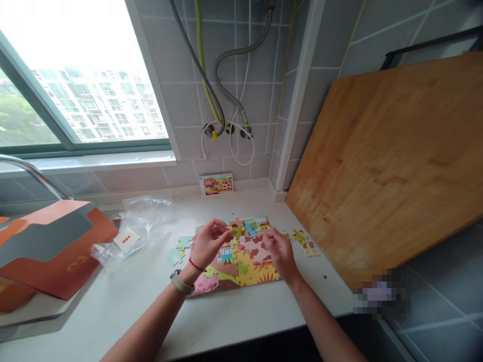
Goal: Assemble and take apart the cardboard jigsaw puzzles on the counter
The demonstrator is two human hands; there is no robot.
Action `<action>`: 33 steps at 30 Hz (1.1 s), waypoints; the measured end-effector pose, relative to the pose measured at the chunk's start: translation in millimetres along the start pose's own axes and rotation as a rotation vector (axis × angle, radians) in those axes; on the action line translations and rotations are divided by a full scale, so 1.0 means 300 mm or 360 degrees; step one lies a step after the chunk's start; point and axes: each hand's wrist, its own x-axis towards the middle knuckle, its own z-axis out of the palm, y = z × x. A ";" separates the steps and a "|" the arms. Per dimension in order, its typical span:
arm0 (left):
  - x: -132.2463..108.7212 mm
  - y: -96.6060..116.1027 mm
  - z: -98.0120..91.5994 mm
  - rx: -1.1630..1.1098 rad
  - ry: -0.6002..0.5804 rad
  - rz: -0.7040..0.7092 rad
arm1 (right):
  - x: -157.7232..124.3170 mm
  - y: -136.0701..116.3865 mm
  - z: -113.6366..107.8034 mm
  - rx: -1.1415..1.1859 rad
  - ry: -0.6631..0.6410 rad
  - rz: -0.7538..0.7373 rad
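A partly assembled jigsaw puzzle (226,269) with a colourful farm picture lies on the white counter. My left hand (211,244) hovers over its upper left, thumb and fingertips drawn together beside a green and brown puzzle piece (237,230). Whether that piece is in the fingers or behind them is unclear. My right hand (279,251) is above the puzzle's right side, over the brown-spotted cow area, its fingers curled in a pinch. Anything between those fingertips is too small to make out. Loose light green pieces (175,256) lie at the left, and yellow and brown pieces (310,249) at the right.
A small picture card (217,184) leans against the back wall. To the left are a clear plastic bag (147,221) and an orange box (75,251). A large wooden board (392,161) leans along the right. Hoses (222,90) hang at the back.
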 end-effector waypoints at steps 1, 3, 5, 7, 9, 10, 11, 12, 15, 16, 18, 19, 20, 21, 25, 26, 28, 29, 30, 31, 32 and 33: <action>-0.003 -0.018 0.003 -0.0063 -0.0011 -0.0031 | -0.006 -0.007 0.026 0.0005 -0.0119 0.0005; -0.010 -0.050 0.009 -0.0156 -0.0025 -0.0104 | -0.011 -0.013 0.074 -0.0014 -0.0294 0.0052; -0.021 -0.078 0.017 -0.0227 -0.0026 -0.0195 | -0.009 -0.010 0.106 -0.0058 -0.0353 0.0081; -0.035 -0.101 0.026 -0.0275 -0.0049 -0.0260 | -0.007 -0.004 0.119 -0.0125 -0.0361 0.0031; -0.048 -0.117 0.035 -0.0258 -0.0127 -0.0264 | -0.010 0.004 0.116 -0.0212 -0.0362 -0.0061; -0.054 -0.122 0.038 -0.0231 -0.0172 -0.0247 | -0.015 0.009 0.111 -0.0253 -0.0365 -0.0102; -0.057 -0.124 0.041 -0.0196 -0.0218 -0.0224 | -0.022 0.016 0.105 -0.0278 -0.0359 -0.0117; -0.060 -0.125 0.042 -0.0151 -0.0255 -0.0195 | -0.030 0.023 0.099 -0.0282 -0.0340 -0.0101; -0.058 -0.123 0.040 0.0028 -0.0292 -0.0101 | -0.056 0.054 0.086 -0.0191 -0.0252 0.0052; -0.055 -0.121 0.037 0.0093 -0.0281 -0.0067 | -0.063 0.064 0.084 -0.0158 -0.0221 0.0101; -0.052 -0.119 0.031 0.0189 -0.0254 0.0016 | -0.072 0.079 0.083 -0.0143 -0.0200 0.0138; -0.050 -0.117 0.028 0.0218 -0.0255 0.0062 | -0.074 0.082 0.084 -0.0154 -0.0203 0.0136; -0.049 -0.116 0.025 0.0238 -0.0267 0.0108 | -0.076 0.082 0.086 -0.0170 -0.0204 0.0131; -0.047 -0.115 0.022 0.0251 -0.0292 0.0148 | -0.076 0.079 0.089 -0.0186 -0.0204 0.0130; -0.044 -0.112 0.018 0.0232 -0.0321 0.0181 | -0.072 0.061 0.096 -0.0162 -0.0114 0.0193; -0.044 -0.112 0.018 0.0227 -0.0285 0.0170 | -0.069 0.059 0.094 -0.0143 -0.0039 0.0197; -0.045 -0.114 0.020 0.0244 -0.0187 0.0154 | -0.060 0.063 0.083 -0.0093 0.0167 0.0168; -0.047 -0.115 0.020 0.0269 -0.0139 0.0152 | -0.054 0.068 0.075 -0.0060 0.0274 0.0157; -0.048 -0.116 0.021 0.0305 -0.0095 0.0153 | -0.048 0.075 0.066 -0.0018 0.0363 0.0160; -0.050 -0.117 0.021 0.0344 -0.0060 0.0155 | -0.043 0.082 0.058 0.0034 0.0425 0.0185; -0.051 -0.118 0.021 0.0376 -0.0035 0.0153 | -0.038 0.090 0.050 0.0091 0.0460 0.0226; -0.052 -0.119 0.021 0.0401 -0.0018 0.0150 | -0.035 0.097 0.043 0.0145 0.0477 0.0265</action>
